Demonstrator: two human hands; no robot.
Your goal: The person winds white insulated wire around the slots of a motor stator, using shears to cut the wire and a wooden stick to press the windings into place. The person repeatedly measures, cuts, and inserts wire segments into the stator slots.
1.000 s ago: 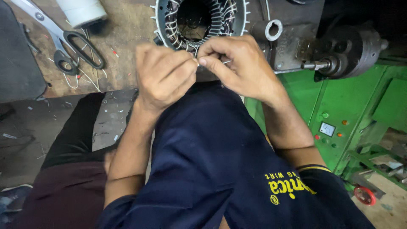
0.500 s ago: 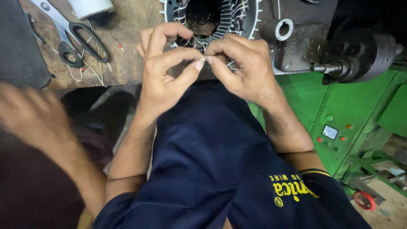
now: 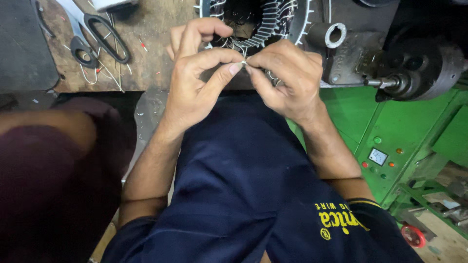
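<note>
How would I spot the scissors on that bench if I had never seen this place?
Start at the worn wooden bench along the top of the view, left of the round motor stator that both hands work at. Near the bench's left end lie the scissors, the only thing there with two black loop handles.

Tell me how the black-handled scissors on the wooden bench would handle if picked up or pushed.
The scissors look rigid, with metal blades, so probably stiff and fairly heavy for their size. Lying flat on the wooden bench, they should slide rather than roll or tip. The open handle loops likely give an easy grip, though loose wire scraps beside them might drag along.
</note>
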